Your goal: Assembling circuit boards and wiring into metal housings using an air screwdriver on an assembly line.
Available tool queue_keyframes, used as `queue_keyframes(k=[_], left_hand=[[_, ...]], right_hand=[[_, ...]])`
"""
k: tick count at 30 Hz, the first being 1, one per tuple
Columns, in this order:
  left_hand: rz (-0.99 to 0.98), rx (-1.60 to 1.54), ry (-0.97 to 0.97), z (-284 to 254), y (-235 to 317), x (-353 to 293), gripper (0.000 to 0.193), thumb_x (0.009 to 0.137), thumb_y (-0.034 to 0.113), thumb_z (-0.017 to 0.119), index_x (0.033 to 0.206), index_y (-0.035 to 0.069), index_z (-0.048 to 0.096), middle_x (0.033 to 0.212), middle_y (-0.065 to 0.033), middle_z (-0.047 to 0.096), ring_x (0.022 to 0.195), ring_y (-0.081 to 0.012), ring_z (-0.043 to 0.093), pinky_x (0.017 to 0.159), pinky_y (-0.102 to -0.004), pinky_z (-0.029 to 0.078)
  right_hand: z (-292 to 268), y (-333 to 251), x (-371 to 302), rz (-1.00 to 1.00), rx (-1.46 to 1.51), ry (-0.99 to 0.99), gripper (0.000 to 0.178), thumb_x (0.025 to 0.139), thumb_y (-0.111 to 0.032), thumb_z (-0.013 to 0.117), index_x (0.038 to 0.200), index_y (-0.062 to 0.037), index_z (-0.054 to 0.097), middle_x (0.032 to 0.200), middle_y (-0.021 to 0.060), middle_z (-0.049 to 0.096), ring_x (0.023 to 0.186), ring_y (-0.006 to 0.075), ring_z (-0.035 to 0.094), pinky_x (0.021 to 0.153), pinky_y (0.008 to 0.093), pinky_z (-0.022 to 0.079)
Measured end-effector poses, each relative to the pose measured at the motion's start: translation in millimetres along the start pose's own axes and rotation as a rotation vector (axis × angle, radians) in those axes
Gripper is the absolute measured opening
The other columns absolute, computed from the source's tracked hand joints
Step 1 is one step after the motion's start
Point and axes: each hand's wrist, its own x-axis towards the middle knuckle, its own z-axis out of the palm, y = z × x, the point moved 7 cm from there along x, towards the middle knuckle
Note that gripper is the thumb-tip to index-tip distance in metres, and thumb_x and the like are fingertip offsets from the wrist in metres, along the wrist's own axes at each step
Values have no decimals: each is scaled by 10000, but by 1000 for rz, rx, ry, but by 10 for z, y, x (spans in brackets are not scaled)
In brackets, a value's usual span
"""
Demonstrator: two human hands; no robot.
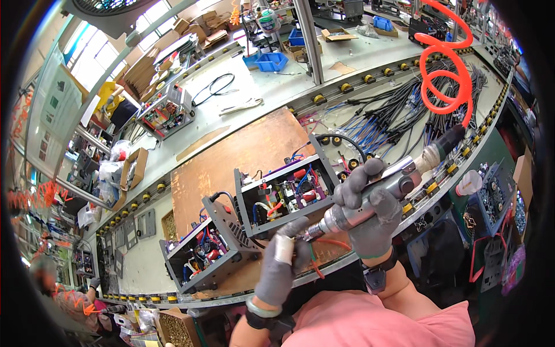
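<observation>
My right hand (376, 220), in a grey glove, is wrapped round the silver body of an air screwdriver (361, 205). The tool points down to the left, and a red coiled air hose (445, 87) leads from its rear end. My left hand (282, 263), also gloved, is closed with its fingertips at the tool's tip; whatever they pinch is too small to make out. Just beyond the hands stands an open grey metal case (286, 194) full of circuit boards and coloured wires. A second such case (205, 248) sits to its left. Both rest on a brown board (196, 179).
Bundled black and blue cables (381, 115) lie at the right on the roller line. Across it, a further open unit (166, 113) and a blue bin (270, 62) stand on a bench. At right is a bin of small parts (492, 194). Another person (75, 301) works at far left.
</observation>
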Motion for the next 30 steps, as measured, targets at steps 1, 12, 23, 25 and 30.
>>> queue_keyframes(k=[1,12,23,25,30], left_hand=[[-2,128,23,-172,67,89,293,1032,258,507,1143,36,662,679,51,476,571,-38,362,512,-224,281],[575,1527,9,-264,605,1050,422,787,300,796,1140,105,672,933,-145,706,875,-326,689,744,-398,529],[161,1782,-386,-145,519,1147,345,865,346,641,1078,75,652,967,-186,694,975,-379,664,854,-465,509],[159,1783,-351,-236,434,1230,331,862,316,635,1087,73,650,975,-192,694,979,-381,663,866,-464,508],[131,1671,-230,-286,356,1244,312,853,239,611,1114,71,644,1002,-210,692,990,-387,660,899,-458,506]], right_hand=[[-23,-68,25,-70,-51,39,428,822,-176,712,1222,-163,559,934,52,564,759,185,565,605,337,485],[39,-243,-45,-258,-245,113,438,811,-209,711,1213,-117,563,951,40,585,736,138,563,729,325,465],[-36,-194,-63,-145,-161,128,437,858,-182,734,1249,-148,543,1008,51,590,809,150,583,808,377,492],[-38,-149,-32,-136,-167,108,441,857,-193,739,1249,-148,544,1005,58,593,806,154,586,811,380,489],[-48,-17,156,-133,-126,100,398,846,-175,759,1195,-115,576,1051,103,629,830,181,606,651,339,515]])
